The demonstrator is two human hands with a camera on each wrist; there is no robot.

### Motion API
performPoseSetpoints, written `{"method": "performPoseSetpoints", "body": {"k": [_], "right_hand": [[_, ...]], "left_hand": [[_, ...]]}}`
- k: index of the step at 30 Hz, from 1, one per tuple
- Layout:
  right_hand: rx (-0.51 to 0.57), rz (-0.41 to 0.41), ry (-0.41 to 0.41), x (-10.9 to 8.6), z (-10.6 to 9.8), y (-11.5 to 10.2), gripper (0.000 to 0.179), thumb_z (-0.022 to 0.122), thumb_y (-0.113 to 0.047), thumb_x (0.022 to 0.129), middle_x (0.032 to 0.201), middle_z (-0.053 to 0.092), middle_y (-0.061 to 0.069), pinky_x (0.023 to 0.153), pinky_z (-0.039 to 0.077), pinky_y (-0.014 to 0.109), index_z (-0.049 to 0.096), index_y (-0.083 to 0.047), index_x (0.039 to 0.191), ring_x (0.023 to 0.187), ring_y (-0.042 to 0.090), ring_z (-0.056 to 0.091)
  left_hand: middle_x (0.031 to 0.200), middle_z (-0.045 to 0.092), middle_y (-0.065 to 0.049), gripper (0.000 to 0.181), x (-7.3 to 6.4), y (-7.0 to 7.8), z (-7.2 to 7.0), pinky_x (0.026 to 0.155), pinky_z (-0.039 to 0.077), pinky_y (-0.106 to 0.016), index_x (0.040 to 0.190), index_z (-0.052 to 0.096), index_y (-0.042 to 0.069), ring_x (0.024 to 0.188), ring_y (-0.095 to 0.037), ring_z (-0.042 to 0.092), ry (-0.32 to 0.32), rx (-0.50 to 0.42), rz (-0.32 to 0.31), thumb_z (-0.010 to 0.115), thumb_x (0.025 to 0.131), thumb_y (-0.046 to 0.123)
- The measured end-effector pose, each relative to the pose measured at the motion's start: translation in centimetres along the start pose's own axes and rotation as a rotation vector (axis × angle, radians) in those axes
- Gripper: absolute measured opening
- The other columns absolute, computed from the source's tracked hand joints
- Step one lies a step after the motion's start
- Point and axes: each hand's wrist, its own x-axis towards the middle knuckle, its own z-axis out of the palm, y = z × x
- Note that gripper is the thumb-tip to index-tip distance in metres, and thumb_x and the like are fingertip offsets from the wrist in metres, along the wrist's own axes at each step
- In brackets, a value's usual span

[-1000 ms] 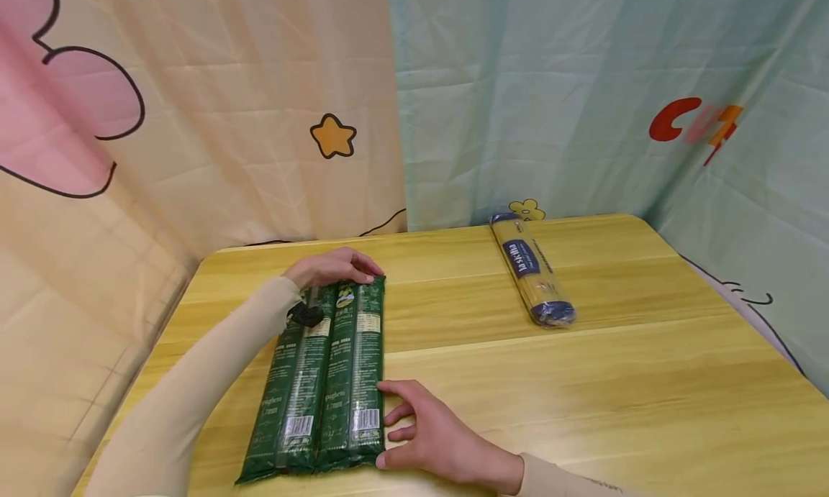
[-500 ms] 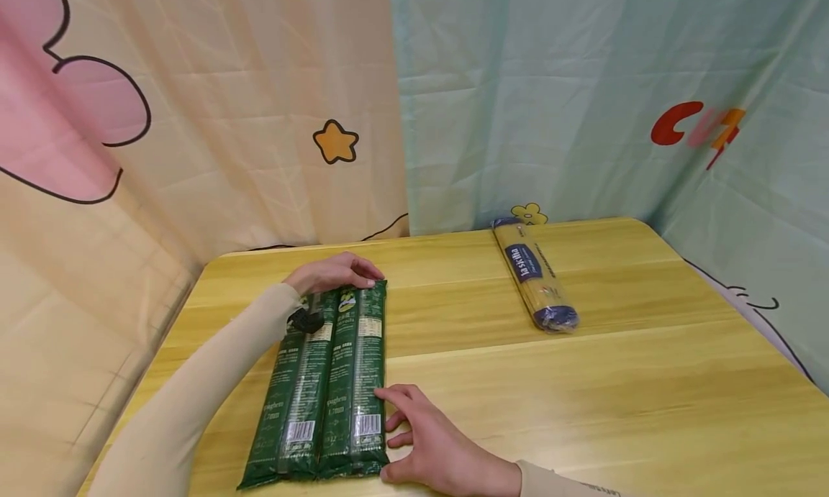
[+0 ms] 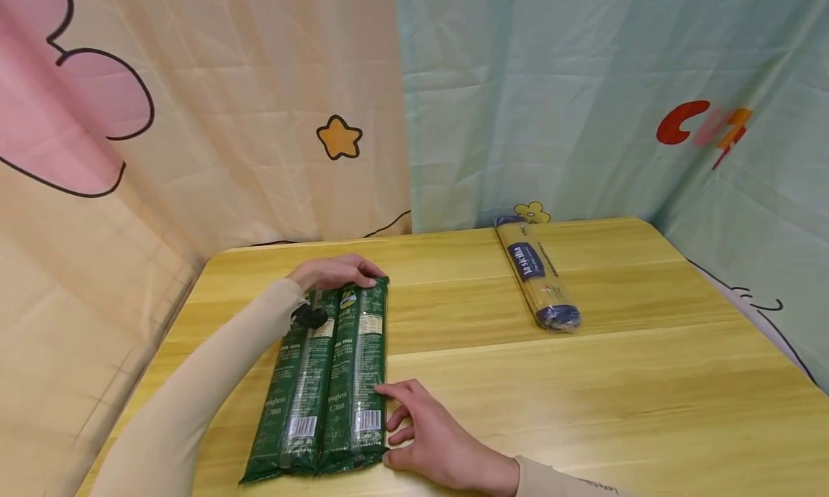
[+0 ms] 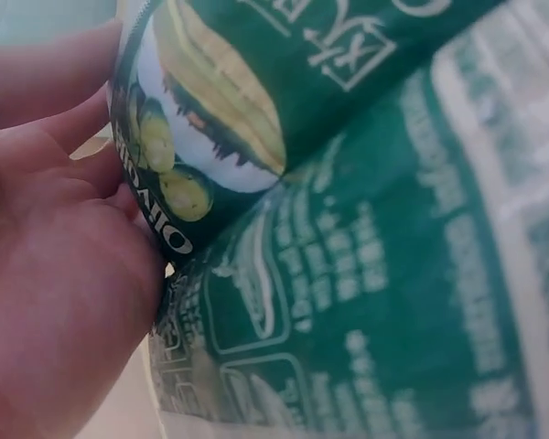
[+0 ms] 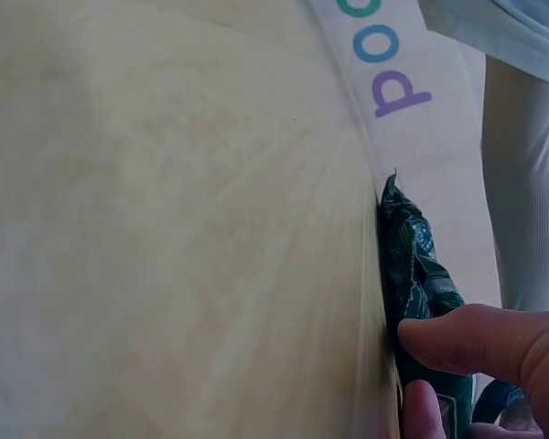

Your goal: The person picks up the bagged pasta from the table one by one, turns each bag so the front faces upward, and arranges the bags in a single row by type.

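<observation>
Two green packs of spaghetti lie side by side at the left of the table: the left pack (image 3: 285, 411) and the right pack (image 3: 352, 382), their barcodes toward me. Across their far ends lies my left hand (image 3: 337, 271), thumb near the right pack's far corner. The left wrist view shows this palm and fingers (image 4: 64, 210) against the green wrapper. My right hand (image 3: 435, 434) touches the right pack's near right edge, forefinger higher up and thumb at the near corner. In the right wrist view, its thumb (image 5: 467, 340) rests against the green pack's side.
A yellow pasta pack (image 3: 534, 277) with dark blue ends lies at the back right of the wooden table (image 3: 583, 389). Printed curtains (image 3: 259, 123) hang behind and beside the table. A black wrist camera (image 3: 309, 316) sits over the left pack.
The view has shifted slightly. Both hands stay at the two green packs, with only a very slight shift of the right fingers along the edge.
</observation>
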Motion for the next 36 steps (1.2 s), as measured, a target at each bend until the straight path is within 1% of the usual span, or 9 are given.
{"method": "performPoseSetpoints", "body": {"k": [3,5,9,14,19,24,28,31,36], "right_hand": [[-0.031,-0.017,-0.022,0.09,-0.05,-0.11,0.076,0.078,0.008,0.076,0.103,0.052,-0.001,0.077,0.054,0.022,0.046,-0.012,0.143,0.085,0.006,0.060],[-0.037,-0.020,-0.040,0.15,-0.09,-0.20,0.071,0.077,0.008,0.077,0.097,0.055,-0.004,0.076,0.054,0.022,0.049,-0.012,0.139,0.082,0.005,0.060],[-0.003,-0.002,-0.063,0.22,-0.16,-0.32,0.062,0.075,0.008,0.080,0.091,0.059,-0.006,0.073,0.053,0.023,0.053,-0.015,0.134,0.076,0.005,0.061],[0.035,-0.023,-0.067,0.18,-0.12,-0.18,0.060,0.072,0.011,0.080,0.088,0.061,-0.004,0.068,0.053,0.022,0.055,-0.014,0.131,0.071,0.003,0.058],[0.052,-0.028,-0.076,0.15,-0.09,-0.05,0.057,0.071,0.010,0.081,0.086,0.063,-0.004,0.066,0.053,0.022,0.056,-0.013,0.131,0.068,0.003,0.058],[0.055,-0.010,-0.087,0.20,-0.17,-0.03,0.057,0.072,0.008,0.082,0.086,0.063,-0.004,0.067,0.053,0.022,0.056,-0.014,0.132,0.069,0.004,0.059],[0.063,-0.003,-0.090,0.21,-0.19,-0.07,0.058,0.071,0.009,0.081,0.087,0.063,-0.004,0.067,0.053,0.022,0.056,-0.014,0.132,0.071,0.004,0.060],[0.071,-0.003,-0.088,0.21,-0.17,-0.07,0.059,0.071,0.011,0.081,0.087,0.063,-0.003,0.067,0.053,0.022,0.056,-0.014,0.132,0.071,0.004,0.059],[0.085,0.000,-0.084,0.16,-0.14,-0.04,0.059,0.070,0.011,0.080,0.087,0.063,-0.003,0.068,0.053,0.022,0.056,-0.014,0.131,0.072,0.005,0.059]], "left_hand": [[0.150,0.036,-0.024,0.047,-0.04,0.18,0.01,0.114,0.023,-0.050,0.144,0.041,-0.008,0.140,-0.037,0.030,-0.008,-0.002,-0.014,0.051,0.100,0.005],[0.151,0.034,-0.024,0.048,-0.08,0.22,0.02,0.114,0.022,-0.050,0.144,0.039,-0.008,0.140,-0.037,0.029,-0.009,-0.004,-0.021,0.050,0.100,0.004],[0.151,0.033,-0.023,0.048,-0.23,0.18,0.05,0.115,0.020,-0.051,0.145,0.039,-0.007,0.141,-0.037,0.028,-0.009,-0.021,-0.021,0.050,0.100,0.005],[0.151,0.033,-0.021,0.045,-0.27,-0.13,-0.06,0.115,0.019,-0.052,0.143,0.041,-0.004,0.141,-0.035,0.027,-0.002,-0.044,-0.015,0.050,0.100,0.006],[0.151,0.033,-0.019,0.041,-0.16,-0.50,-0.13,0.113,0.024,-0.051,0.141,0.044,-0.001,0.140,-0.034,0.029,-0.004,-0.046,-0.005,0.049,0.101,0.005],[0.143,0.040,-0.015,0.035,-0.24,-0.39,-0.10,0.109,0.029,-0.049,0.135,0.050,0.003,0.129,-0.031,0.037,0.006,-0.028,0.012,0.050,0.101,0.006],[0.138,0.044,-0.014,0.032,-0.36,-0.10,-0.12,0.105,0.033,-0.047,0.132,0.052,0.004,0.122,-0.029,0.041,0.014,-0.014,0.017,0.051,0.101,0.007],[0.136,0.045,-0.012,0.031,-0.39,0.07,-0.14,0.103,0.035,-0.045,0.132,0.052,0.004,0.120,-0.027,0.043,0.019,-0.010,0.016,0.051,0.101,0.007],[0.130,0.049,-0.014,0.031,-0.34,0.16,-0.04,0.101,0.038,-0.043,0.132,0.051,0.001,0.115,-0.026,0.049,0.023,-0.010,0.028,0.050,0.101,0.004]]}}
